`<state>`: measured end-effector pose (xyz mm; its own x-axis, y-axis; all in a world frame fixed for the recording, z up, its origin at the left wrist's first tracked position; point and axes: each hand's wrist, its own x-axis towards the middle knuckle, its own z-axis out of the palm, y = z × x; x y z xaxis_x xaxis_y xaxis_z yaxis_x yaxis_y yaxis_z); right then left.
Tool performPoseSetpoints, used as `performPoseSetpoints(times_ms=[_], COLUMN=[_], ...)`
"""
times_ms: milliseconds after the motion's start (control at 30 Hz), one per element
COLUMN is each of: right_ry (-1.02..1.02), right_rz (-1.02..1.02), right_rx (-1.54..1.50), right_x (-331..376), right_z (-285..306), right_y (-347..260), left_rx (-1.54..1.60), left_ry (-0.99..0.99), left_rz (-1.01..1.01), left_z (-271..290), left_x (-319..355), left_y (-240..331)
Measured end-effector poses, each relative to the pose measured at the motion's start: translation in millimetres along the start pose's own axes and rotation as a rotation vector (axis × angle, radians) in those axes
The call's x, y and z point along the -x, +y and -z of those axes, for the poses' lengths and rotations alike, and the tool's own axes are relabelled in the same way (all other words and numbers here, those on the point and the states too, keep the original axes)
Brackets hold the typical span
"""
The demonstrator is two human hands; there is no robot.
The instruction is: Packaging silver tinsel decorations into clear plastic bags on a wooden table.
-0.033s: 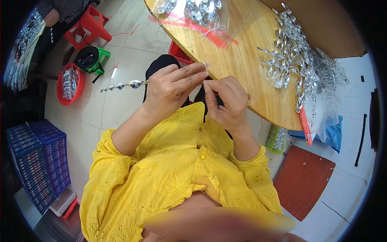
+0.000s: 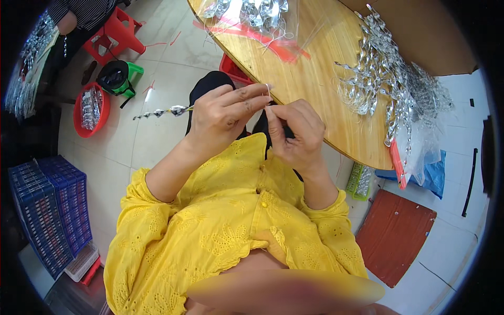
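My left hand (image 2: 223, 113) is closed around a silver twisted spiral ornament (image 2: 177, 110), whose tapering end sticks out to the left. A pale string (image 2: 269, 93) runs at the fingertips of that hand, near the table edge. Close beside it, my right hand (image 2: 298, 131) is pinched, thumb against forefinger, at the lower end of the string. Both hands are over my lap, almost touching at the fingertips. The part of the ornament inside my left palm is hidden.
The wooden table (image 2: 325, 115) curves ahead, bearing a heap of silver spirals (image 2: 378, 68) and a clear bag of spirals (image 2: 257, 16). At left are a red basin (image 2: 79, 123), a red stool (image 2: 116, 37), blue crates (image 2: 52, 210) and a co-worker's hand (image 2: 67, 23).
The ornament's free end has shifted very slightly to the right. My hands keep nearly the same pose.
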<state>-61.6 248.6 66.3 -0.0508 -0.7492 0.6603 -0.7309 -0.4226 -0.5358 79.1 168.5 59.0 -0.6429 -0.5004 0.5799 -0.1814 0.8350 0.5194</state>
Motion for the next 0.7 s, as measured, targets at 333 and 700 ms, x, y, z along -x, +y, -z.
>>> performPoseSetpoints(times_ms=[333, 700], right_ry=[0.083, 0.150], right_rz=[-0.380, -0.670], right_rx=[-0.375, -0.849], right_x=[14, 14], right_z=[-10, -16], right_y=[2, -1], left_rx=[0.221, 0.885], left_ry=[0.183, 0.065], left_rz=[0.049, 0.388], left_z=[-4, -4], left_x=[3, 4], left_y=[-5, -6])
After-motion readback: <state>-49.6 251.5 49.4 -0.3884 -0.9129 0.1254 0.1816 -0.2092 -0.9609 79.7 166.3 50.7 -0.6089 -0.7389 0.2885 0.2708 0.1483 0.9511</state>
